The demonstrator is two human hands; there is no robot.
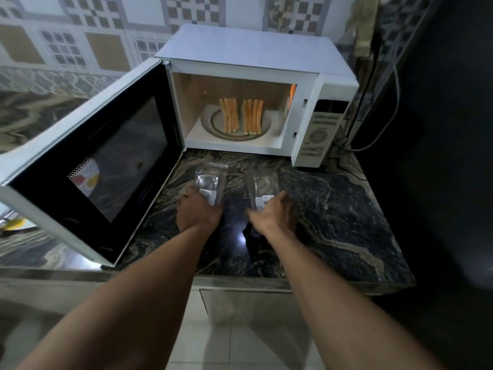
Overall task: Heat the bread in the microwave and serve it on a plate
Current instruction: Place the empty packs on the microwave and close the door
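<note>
Two clear plastic packets lay on the dark, veined stone counter (333,209) at the centre of the frame, just in front of the microwave (256,84). The left hand (198,212) rested its fingers on the near end of the left packet (210,182), and the right hand (274,213) lay with fingers loosely spread on the near end of the right packet (262,186); whether either hand actually gripped its packet could not be told. Both packets looked thin, glossy and rectangular, each with a small white label. Bread (240,114) stood in two upright bunches of golden-edged slices on the round glass turntable (213,121) inside the lit white oven. Its black-windowed door (88,166) swung wide open toward the left, blocking that side of the counter. Patterned tiles (80,44) covered the wall at upper left, and a cable (373,76) hung at upper right.
</note>
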